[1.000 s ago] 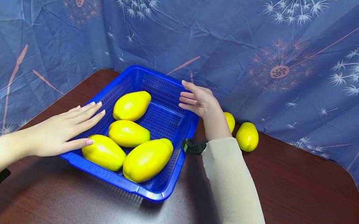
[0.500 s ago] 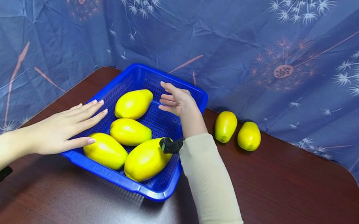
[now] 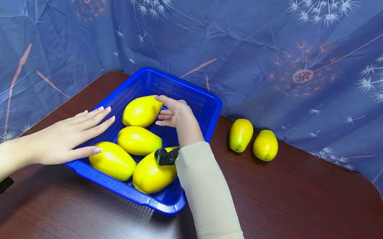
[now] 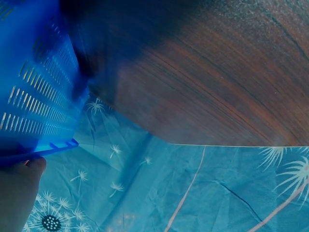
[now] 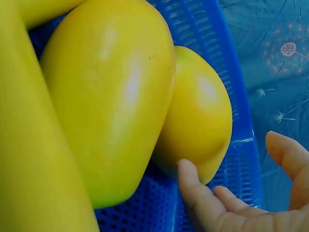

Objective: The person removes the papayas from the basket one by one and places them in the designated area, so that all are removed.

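Head view: a person's two bare hands are at a deep blue perforated plastic basket (image 3: 107, 182) on a dark reddish-brown wooden bench (image 3: 312, 218). Four glossy yellow oblong fruits (image 3: 139, 142) lie inside it. From where I stand, the left hand (image 3: 64, 142) lies flat over the basket's left rim, its grip relaxed, fingers straight. The right hand (image 3: 177, 116) reaches inside, beside the tip of the farthest fruit (image 3: 141, 113); its grip is apart, thumb away from fingers, though I cannot tell whether a fingertip touches. Right of the basket, two more yellow fruits (image 3: 240, 135) sit side by side, near a blue dandelion-print cloth (image 3: 244, 39).
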A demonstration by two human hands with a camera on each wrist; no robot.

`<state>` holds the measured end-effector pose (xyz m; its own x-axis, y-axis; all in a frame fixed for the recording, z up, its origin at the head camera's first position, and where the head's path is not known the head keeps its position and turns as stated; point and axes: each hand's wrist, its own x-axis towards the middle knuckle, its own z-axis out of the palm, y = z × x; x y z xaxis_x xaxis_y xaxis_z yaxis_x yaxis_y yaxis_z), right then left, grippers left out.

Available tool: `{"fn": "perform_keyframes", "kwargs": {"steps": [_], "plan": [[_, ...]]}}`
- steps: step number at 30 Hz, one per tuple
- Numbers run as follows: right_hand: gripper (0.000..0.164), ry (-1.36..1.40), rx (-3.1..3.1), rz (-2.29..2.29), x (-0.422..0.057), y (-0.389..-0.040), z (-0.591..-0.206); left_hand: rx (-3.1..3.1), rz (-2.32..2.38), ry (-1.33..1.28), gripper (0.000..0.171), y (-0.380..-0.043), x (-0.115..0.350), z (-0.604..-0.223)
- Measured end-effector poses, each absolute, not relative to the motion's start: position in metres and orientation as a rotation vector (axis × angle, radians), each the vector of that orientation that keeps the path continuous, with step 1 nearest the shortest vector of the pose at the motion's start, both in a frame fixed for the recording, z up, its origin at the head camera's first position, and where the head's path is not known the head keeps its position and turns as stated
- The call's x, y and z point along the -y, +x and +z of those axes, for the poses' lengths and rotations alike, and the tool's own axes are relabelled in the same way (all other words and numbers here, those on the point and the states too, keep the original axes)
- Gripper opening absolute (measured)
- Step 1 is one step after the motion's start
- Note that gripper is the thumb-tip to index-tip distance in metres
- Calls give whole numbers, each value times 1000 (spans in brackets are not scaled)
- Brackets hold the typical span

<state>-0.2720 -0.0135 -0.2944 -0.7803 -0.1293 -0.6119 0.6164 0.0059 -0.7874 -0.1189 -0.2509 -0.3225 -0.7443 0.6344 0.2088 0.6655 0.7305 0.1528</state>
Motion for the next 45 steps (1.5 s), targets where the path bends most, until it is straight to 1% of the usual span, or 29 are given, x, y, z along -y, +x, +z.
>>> {"fn": "perform_keyframes", "kwargs": {"steps": [5, 13, 18, 22, 28, 32, 39, 45], "plan": [[88, 502, -1779, -1802, 19, -271, -303, 2788, -328, -1053, 70, -119, 250, -323], [82, 502, -1797, -1730, 31, -268, -315, 2801, -331, -1062, 69, -121, 247, -321], [86, 476, -1780, -1741, 35, -268, -316, 2801, -326, -1061, 69, -122, 248, -318], [82, 477, -1778, -1722, 37, -269, -316, 2801, -324, -1061, 68, -122, 248, -318], [68, 441, -1813, -1690, 41, -270, -318, 2800, -321, -1054, 69, -121, 250, -319], [62, 430, -1814, -1685, 42, -270, -320, 2802, -325, -1051, 69, -121, 250, -319], [58, 442, -1765, -1717, 43, -272, -322, 2803, -334, -1052, 69, -121, 250, -320], [60, 459, -1702, -1755, 46, -274, -323, 2802, -322, -1062, 69, -120, 251, -323]]}}
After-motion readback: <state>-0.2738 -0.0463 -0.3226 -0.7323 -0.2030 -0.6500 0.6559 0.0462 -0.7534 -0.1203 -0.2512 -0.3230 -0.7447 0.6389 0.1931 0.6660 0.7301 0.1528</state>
